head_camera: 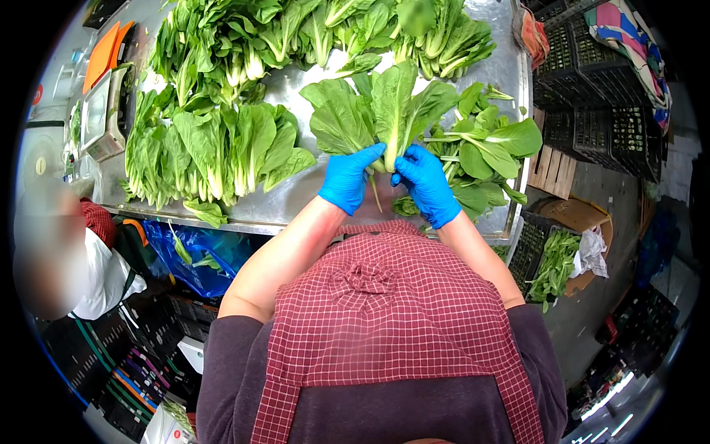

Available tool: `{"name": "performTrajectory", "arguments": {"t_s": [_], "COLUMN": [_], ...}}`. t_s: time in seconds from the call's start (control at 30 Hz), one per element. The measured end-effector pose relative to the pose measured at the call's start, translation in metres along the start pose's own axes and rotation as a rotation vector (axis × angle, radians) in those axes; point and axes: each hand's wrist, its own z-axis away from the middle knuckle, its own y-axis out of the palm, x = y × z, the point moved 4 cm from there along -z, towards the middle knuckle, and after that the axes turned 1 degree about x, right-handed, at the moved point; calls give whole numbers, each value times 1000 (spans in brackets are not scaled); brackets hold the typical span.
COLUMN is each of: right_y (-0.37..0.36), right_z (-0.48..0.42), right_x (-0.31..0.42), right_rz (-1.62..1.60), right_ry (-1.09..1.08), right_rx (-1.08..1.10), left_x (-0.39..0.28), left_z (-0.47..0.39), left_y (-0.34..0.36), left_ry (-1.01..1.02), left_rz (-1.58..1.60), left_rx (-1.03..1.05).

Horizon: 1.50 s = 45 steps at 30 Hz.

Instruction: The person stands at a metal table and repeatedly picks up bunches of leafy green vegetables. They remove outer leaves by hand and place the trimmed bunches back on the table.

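A fanned head of leafy greens [391, 119] with pale stems is between my hands, above the metal table [288, 206]. My left hand [350, 176], in a blue glove, grips its base, with the thumb along the stems. One thin stalk [376, 191] hangs down below the base. My right hand [426, 186], also gloved in blue, has its fingers curled against the base's right side; the fingertips are partly hidden. Just to its right lies a loose pile of leaves and stems [482, 150].
Rows of leafy heads [222, 147] lie at the left, with a bigger heap [310, 28] along the back. A scale [102, 116] stands at the far left, near another person [105, 272]. Black crates [582, 66] are stacked at right; a crate [532, 244] holds leaves.
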Motion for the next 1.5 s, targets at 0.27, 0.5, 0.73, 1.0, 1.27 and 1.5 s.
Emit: {"name": "performTrajectory", "arguments": {"t_s": [0.27,0.5,0.73,1.0,1.27,1.5], "right_y": [9,17,31,31,3,5], "right_z": [5,8,10,12,-11,-45], "right_x": [10,4,11,2,-22,16], "right_rz": [321,246,304,360,609,1265], "right_ry": [-144,-176,-154,-157,-44,-525], "right_rx": [-125,-177,-81,-25,-94,-307], "left_x": [-7,-9,-7,-52,-188,-182], "left_z": [3,9,11,45,101,92], "left_y": [5,-10,-21,-50,-170,-210], "left_ry": [82,114,36,168,594,835], "left_rz": [-103,13,261,-58,-1044,-1381], "left_rx": [48,56,124,-82,-572,-753]}}
